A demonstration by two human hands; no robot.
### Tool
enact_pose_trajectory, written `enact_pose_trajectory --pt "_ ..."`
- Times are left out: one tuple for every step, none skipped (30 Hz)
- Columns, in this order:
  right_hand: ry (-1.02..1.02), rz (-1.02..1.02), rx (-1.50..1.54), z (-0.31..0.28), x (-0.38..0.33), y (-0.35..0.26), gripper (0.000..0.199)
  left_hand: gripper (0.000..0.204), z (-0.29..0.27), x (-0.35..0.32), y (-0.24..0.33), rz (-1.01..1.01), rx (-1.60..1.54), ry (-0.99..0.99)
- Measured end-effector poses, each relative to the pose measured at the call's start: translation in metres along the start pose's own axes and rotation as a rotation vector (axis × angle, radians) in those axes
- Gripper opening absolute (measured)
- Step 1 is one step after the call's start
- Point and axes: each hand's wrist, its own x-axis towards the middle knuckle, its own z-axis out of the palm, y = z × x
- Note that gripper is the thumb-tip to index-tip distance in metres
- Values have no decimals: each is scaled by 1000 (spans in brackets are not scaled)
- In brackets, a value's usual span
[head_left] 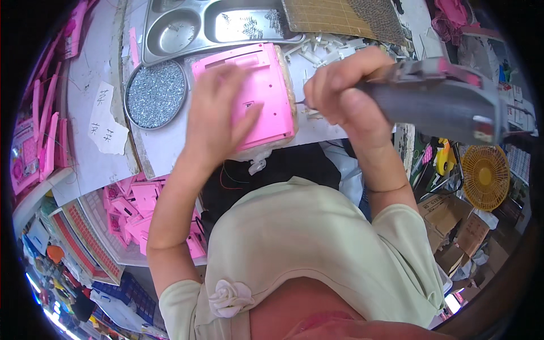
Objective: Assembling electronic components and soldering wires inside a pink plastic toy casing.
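A flat pink plastic housing [275, 101] with small screw holes lies on the bench at the middle, on what looks like clear plastic wrap. My left hand [218, 110] is over its left part, blurred, with thumb and fingers apart; whether it touches the housing I cannot tell. Gripped in my right hand [351, 90] is a dark electric screwdriver [436, 109], held sideways just right of the housing. Its thin bit points left toward the housing's right edge. A round metal dish [126, 102] full of small silver screws stands left of my left hand.
A steel compartment tray [218, 46] with dark small parts sits behind the housing, beside a brown board [334, 20]. White plastic pieces [317, 51] lie scattered nearby. A crate [105, 241] of pink parts is at lower left, pink parts [48, 136] at far left, a yellow fan [485, 177] at right.
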Motion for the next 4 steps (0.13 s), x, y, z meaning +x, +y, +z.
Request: enact_pose_trajectory --pt "-4 -21 8 2 4 -6 19 33 -5 8 -4 -65 57 70" --pt "-4 -36 11 3 6 -14 20 32 -2 15 -11 -2 134 58" --pt "-27 -73 -11 6 12 -18 24 32 0 24 -23 55 220 46" --pt "-68 -96 36 17 22 -11 24 32 -6 23 -32 101 339 28"
